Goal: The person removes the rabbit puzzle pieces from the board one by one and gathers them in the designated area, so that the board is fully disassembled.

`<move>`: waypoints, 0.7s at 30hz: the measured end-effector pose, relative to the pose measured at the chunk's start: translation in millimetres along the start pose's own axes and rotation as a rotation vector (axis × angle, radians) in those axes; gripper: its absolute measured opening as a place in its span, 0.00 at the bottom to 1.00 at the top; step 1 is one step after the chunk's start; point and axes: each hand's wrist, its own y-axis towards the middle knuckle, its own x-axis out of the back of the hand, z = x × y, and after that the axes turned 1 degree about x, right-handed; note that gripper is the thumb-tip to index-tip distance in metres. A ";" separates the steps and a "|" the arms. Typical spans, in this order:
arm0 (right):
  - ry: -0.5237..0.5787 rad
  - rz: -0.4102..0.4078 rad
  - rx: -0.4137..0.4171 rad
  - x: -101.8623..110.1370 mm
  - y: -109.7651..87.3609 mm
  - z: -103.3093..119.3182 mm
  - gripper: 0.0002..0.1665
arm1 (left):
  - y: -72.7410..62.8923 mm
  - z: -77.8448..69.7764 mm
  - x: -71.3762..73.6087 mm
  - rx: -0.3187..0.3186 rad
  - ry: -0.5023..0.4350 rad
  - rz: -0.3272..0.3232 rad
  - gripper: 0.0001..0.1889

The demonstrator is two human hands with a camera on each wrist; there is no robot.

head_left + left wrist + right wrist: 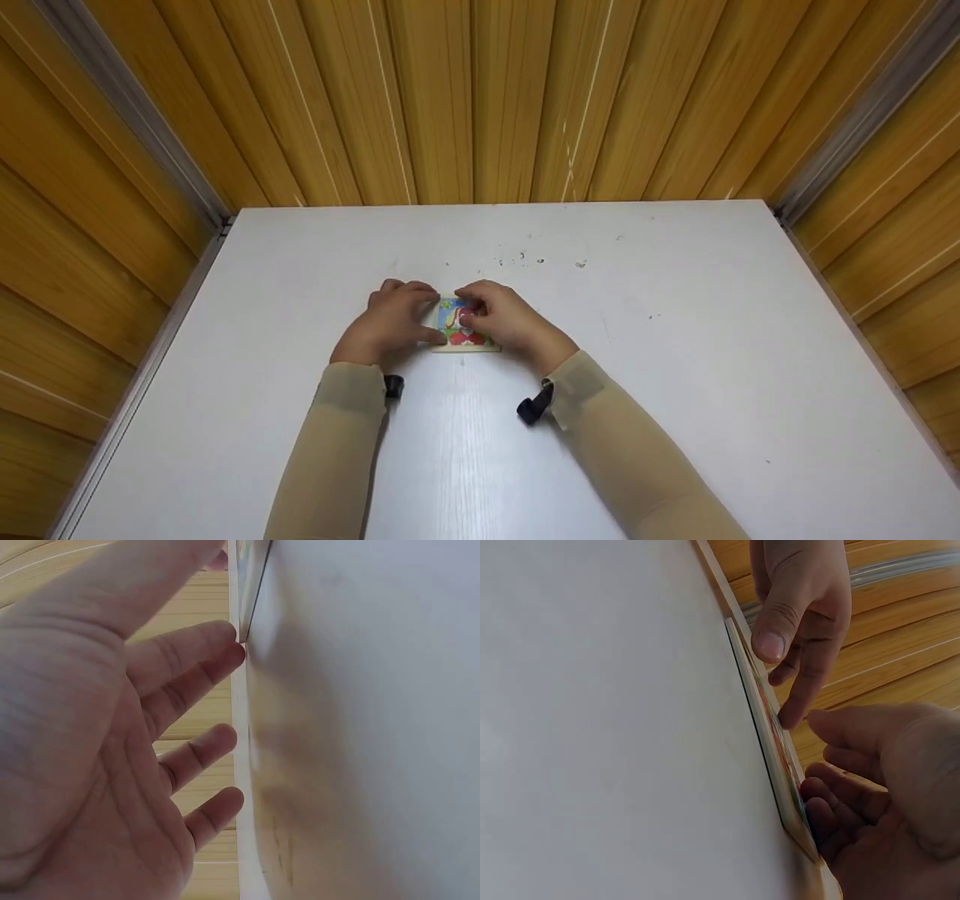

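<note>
the small picture board [466, 349] lay flat on the white surface [675, 360], between the two hands, its near edge facing the person. the left hand [390, 321] was unclenched: its thumb and forefinger spread along the board's left side, one near each corner, probably to keep it from sliding, while the other fingers fanned loosely beyond that edge. the right hand [514, 319] arched over the board's right half, its fingers bent towards the picture; whether they pinched a loose piece or merely pressed on the face, i cannot tell. lying flat, the board likely gave those fingertips a firm backing.

the board looked like thin, pale wood, straight-edged, with a plain rim around a bright print [451, 315] of blue, yellow, green and red. the surface beneath it was smooth and slightly glossy, with small dark scuffs beyond the board's far edge. further beyond the board rose a ribbed wall [510, 97] in honey-coloured wood grain. beige sleeves [334, 442] reached the wrists on the board's near side.
</note>
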 end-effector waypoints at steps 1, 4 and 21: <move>-0.015 -0.001 0.000 -1.3 1.2 -0.8 0.29 | 0.4 0.2 -0.6 -0.004 -0.004 0.002 0.41; -0.064 -0.008 0.000 -5.0 5.1 -0.7 0.29 | 1.9 0.9 -1.9 -0.025 -0.003 0.004 0.40; -0.201 0.037 -0.087 -15.6 16.7 17.9 0.30 | -1.3 -0.1 0.5 -0.015 0.026 0.020 0.41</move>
